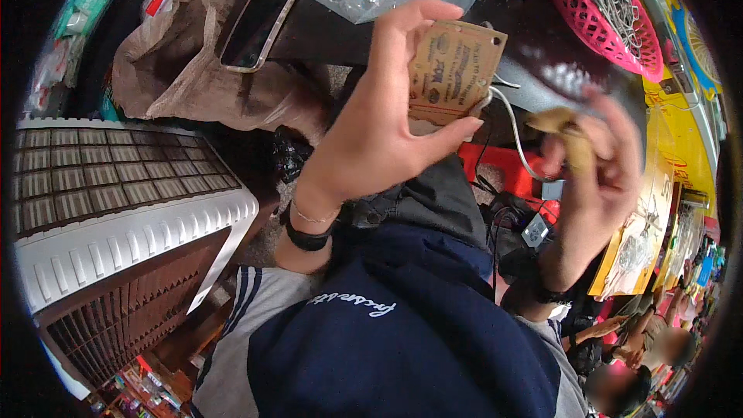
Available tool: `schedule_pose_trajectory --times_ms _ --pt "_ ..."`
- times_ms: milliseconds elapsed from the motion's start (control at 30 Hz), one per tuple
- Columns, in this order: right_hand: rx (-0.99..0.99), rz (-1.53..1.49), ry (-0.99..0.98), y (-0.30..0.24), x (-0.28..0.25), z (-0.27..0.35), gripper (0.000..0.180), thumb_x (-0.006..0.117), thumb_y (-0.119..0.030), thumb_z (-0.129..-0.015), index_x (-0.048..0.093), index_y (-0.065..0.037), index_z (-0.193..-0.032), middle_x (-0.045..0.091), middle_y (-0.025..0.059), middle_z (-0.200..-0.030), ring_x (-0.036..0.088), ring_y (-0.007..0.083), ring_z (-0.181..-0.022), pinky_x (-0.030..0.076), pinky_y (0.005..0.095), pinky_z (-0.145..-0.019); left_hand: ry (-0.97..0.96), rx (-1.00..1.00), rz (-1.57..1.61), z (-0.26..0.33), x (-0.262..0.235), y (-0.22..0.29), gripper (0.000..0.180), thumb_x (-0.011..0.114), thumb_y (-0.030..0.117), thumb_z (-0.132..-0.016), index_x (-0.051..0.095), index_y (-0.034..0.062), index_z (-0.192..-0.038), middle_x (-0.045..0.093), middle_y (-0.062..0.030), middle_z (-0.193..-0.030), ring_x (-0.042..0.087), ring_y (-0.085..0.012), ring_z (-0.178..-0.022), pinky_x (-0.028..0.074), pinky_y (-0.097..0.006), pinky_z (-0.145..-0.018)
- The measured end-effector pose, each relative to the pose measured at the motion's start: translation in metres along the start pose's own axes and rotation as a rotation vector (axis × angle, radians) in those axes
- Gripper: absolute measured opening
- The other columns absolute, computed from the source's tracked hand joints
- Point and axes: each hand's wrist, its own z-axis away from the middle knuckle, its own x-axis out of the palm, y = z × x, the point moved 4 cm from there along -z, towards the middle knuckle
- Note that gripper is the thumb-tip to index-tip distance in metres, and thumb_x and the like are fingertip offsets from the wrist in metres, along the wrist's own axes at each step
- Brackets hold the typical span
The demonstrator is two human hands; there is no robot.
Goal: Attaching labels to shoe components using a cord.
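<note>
Raising both arms above a dark garment, the person's left hand [371,131] pinches one brown cardboard tag [455,71] centre-frame; the blurred right hand [592,166], fingers curled, grips one small tan piece [563,133] nearby right, one white cord [515,135] between.

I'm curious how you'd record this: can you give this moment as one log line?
left hand: holds brown card tag | right hand: blurred, pinching small tan piece | white cord runs between them | pink basket beyond
</note>
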Motion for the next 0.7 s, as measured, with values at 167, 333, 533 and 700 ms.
schedule_pose_trajectory --times_ms 167,333,533,700 --pt "-0.212 0.246 -0.046 -0.003 0.023 -0.005 0.017 0.059 0.007 -0.08 0.065 0.001 -0.095 0.062 0.0072 -0.088 0.057 0.0114 -0.073 0.043 0.0202 -0.061 0.048 0.061 0.011 0.0 0.015 0.004 0.084 0.07 -0.012 -0.068 0.024 0.0018 -0.137 0.042 -0.0115 -0.126 0.048 -0.0174 -0.116 0.043 -0.029 -0.095" --pt "-0.352 0.49 -0.052 -0.005 0.025 -0.003 0.022 0.064 0.008 -0.072 0.065 -0.002 -0.091 0.062 0.0109 -0.087 0.061 0.0187 -0.073 0.047 0.0231 -0.066 0.063 0.079 -0.015 0.001 0.021 0.006 0.08 0.07 -0.011 -0.07 0.027 0.0018 -0.135 0.043 -0.0104 -0.126 0.048 -0.0171 -0.115 0.043 -0.03 -0.095" --pt "-0.007 0.144 -0.02 0.006 0.012 0.001 0.015 0.065 0.01 -0.078 0.063 0.001 -0.09 0.066 0.0078 -0.088 0.062 0.0112 -0.076 0.047 0.0214 -0.069 0.084 0.034 -0.008 0.001 0.016 0.003 0.076 0.071 -0.008 -0.071 0.029 0.0019 -0.133 0.045 -0.0098 -0.123 0.048 -0.0155 -0.114 0.043 -0.029 -0.094" --pt "-0.104 -0.111 0.013 0.0 0.003 -0.001 0.014 0.065 0.008 -0.08 0.06 0.005 -0.093 0.065 0.0091 -0.094 0.059 0.0078 -0.077 0.047 0.0203 -0.071 0.098 0.049 -0.02 0.0 0.015 0.002 0.075 0.072 -0.005 -0.072 0.029 0.0018 -0.133 0.046 -0.0099 -0.122 0.048 -0.0146 -0.113 0.043 -0.029 -0.094"
